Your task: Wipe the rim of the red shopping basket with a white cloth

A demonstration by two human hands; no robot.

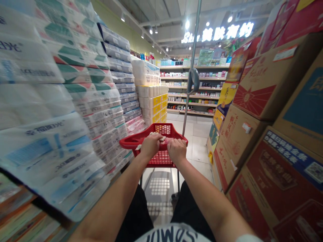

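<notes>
Straight ahead of me is a red plastic shopping cart with a perforated basket. My left hand is closed over the left part of its handle, with a crumpled whitish cloth or paper showing around the fingers. On the right part of the handle, my right hand is wrapped with its knuckles up. A metal pole rises from the cart's right side and carries a grey loop-shaped piece. Most of the handle lies hidden under my hands.
Tall stacks of packaged tissue paper line the left side, some blurred. Piled cardboard boxes form the right side. Between them a tiled floor leads to shelves of small goods under a lit sign.
</notes>
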